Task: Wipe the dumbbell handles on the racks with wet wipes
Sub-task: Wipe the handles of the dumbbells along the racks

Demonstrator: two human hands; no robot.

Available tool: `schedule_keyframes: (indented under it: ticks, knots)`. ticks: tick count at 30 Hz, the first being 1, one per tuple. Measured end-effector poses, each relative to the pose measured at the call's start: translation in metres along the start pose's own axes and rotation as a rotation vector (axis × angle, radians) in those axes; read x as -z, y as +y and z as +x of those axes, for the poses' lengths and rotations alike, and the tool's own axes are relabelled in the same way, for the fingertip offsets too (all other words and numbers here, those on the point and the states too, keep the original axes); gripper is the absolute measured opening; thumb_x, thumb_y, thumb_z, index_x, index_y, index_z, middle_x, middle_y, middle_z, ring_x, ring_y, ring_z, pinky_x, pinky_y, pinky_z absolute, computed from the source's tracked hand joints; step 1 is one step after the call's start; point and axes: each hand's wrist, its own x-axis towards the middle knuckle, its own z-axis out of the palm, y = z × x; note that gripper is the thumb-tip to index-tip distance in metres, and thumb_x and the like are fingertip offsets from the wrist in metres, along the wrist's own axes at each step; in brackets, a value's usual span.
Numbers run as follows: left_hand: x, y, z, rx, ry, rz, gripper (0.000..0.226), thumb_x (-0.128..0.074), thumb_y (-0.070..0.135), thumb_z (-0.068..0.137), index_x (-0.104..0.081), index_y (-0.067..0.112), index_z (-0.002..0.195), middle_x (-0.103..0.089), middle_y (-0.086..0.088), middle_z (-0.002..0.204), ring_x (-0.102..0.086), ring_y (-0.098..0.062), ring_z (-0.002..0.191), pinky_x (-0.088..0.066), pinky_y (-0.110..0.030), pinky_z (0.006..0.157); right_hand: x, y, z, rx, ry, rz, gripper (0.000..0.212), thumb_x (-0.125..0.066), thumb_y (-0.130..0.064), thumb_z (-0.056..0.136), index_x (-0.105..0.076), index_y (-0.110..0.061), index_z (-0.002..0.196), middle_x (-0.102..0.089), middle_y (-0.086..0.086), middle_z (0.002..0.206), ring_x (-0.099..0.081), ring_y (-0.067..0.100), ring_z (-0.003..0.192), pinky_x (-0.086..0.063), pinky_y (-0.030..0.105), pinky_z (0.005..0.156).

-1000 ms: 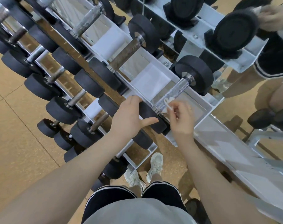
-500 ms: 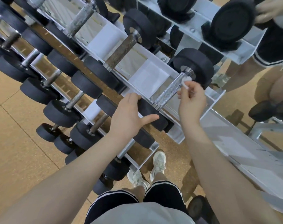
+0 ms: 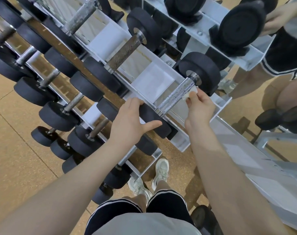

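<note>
A black dumbbell with a shiny knurled handle (image 3: 175, 95) lies on the top tier of the grey rack (image 3: 181, 143). My right hand (image 3: 199, 106) pinches a small white wet wipe (image 3: 189, 93) against the far end of that handle, close to the far black head (image 3: 202, 72). My left hand (image 3: 130, 119) rests on the near black head (image 3: 154, 121) of the same dumbbell, fingers over the top and thumb stretched out. A second dumbbell with a dull brownish handle (image 3: 125, 53) sits one slot to the left.
Lower tiers to the left carry several smaller black dumbbells (image 3: 57, 116). A mirror behind the rack shows another tier and a person's reflection (image 3: 287, 48). My white shoes (image 3: 149, 180) stand on tan cork flooring (image 3: 17, 158). A grey bench frame (image 3: 271, 155) runs along the right.
My right hand slid the wipe along the shiny handle from its near end to its far end. My left hand stayed on the near head.
</note>
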Motion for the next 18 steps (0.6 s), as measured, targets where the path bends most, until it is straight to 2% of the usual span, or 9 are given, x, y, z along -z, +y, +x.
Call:
schedule_keyframes:
  ticks: [3,5,7,8,10,12,14,16,18]
  knots:
    - [0.000,0.000,0.000,-0.001,0.009,0.001,0.066,-0.069,0.047,0.071,-0.046,0.012,0.122,-0.049,0.000,0.114,-0.043,-0.008,0.098,-0.035,-0.021,0.077,0.009,0.002,-0.014,-0.069,-0.083,-0.043,0.019,-0.055,0.002,0.089,-0.064,-0.009,0.101,-0.061,-0.005,0.077,-0.054,0.005,0.065,-0.049,0.015,0.069]
    - [0.000,0.000,0.000,-0.002,0.017,-0.006,0.066,-0.070,0.047,0.070,-0.047,0.011,0.121,-0.049,0.000,0.113,-0.044,-0.010,0.100,-0.034,-0.021,0.077,0.020,0.010,-0.032,-0.181,-0.238,-0.227,0.015,-0.056,0.000,0.089,-0.063,-0.013,0.094,-0.060,-0.003,0.072,-0.056,0.009,0.066,-0.051,0.017,0.066]
    - [0.000,0.000,0.000,0.002,0.013,-0.006,0.066,-0.071,0.046,0.071,-0.047,0.012,0.121,-0.048,0.001,0.113,-0.042,-0.008,0.100,-0.034,-0.021,0.078,0.027,0.011,-0.047,-0.288,-0.351,-0.332,0.015,-0.056,0.000,0.089,-0.062,-0.013,0.091,-0.061,-0.002,0.069,-0.058,0.008,0.062,-0.051,0.014,0.055]
    - [0.000,0.001,0.000,0.005,0.008,-0.003,0.066,-0.070,0.046,0.071,-0.046,0.012,0.122,-0.048,0.001,0.114,-0.042,-0.008,0.100,-0.034,-0.021,0.078,0.028,0.007,-0.046,-0.302,-0.346,-0.316,0.015,-0.055,0.001,0.089,-0.061,-0.013,0.086,-0.061,-0.002,0.068,-0.058,0.007,0.061,-0.050,0.012,0.054]
    - [0.000,0.001,0.001,0.015,0.000,0.004,0.067,-0.070,0.047,0.071,-0.045,0.013,0.123,-0.048,0.001,0.116,-0.043,-0.009,0.102,-0.035,-0.021,0.080,0.028,-0.002,-0.028,-0.288,-0.227,-0.176,0.020,-0.052,0.003,0.090,-0.057,-0.013,0.078,-0.058,0.002,0.074,-0.054,0.008,0.062,-0.049,0.012,0.059]
    - [0.000,0.002,0.000,0.025,-0.006,0.003,0.067,-0.070,0.046,0.072,-0.044,0.014,0.124,-0.048,0.001,0.119,-0.045,-0.012,0.107,-0.035,-0.021,0.081,0.023,-0.009,0.001,-0.273,-0.117,-0.053,0.015,-0.048,0.004,0.092,-0.059,-0.006,0.094,-0.054,0.008,0.094,-0.055,0.009,0.071,-0.051,0.015,0.072]
    - [-0.001,0.002,0.000,0.034,-0.007,0.003,0.068,-0.070,0.046,0.072,-0.044,0.014,0.125,-0.048,0.000,0.121,-0.045,-0.013,0.110,-0.035,-0.020,0.082,0.014,-0.007,0.022,-0.304,-0.096,0.044,0.028,-0.044,0.005,0.093,-0.052,0.004,0.120,-0.053,0.008,0.109,-0.057,0.011,0.090,-0.047,0.017,0.085]
    - [-0.001,0.002,-0.001,0.039,-0.001,-0.001,0.068,-0.070,0.046,0.072,-0.044,0.014,0.125,-0.047,0.001,0.122,-0.045,-0.012,0.109,-0.034,-0.020,0.082,0.007,-0.003,0.031,-0.337,-0.148,0.090,0.033,-0.039,0.009,0.093,-0.051,0.005,0.124,-0.058,0.004,0.106,-0.055,0.009,0.086,-0.048,0.016,0.080]
    - [-0.002,0.002,-0.001,0.040,0.004,-0.008,0.067,-0.070,0.046,0.072,-0.044,0.014,0.125,-0.047,0.001,0.119,-0.042,-0.007,0.102,-0.033,-0.019,0.080,0.006,0.000,0.029,-0.369,-0.212,0.097,0.030,-0.037,0.013,0.092,-0.054,0.006,0.115,-0.058,0.004,0.103,-0.053,0.007,0.080,-0.049,0.016,0.077]
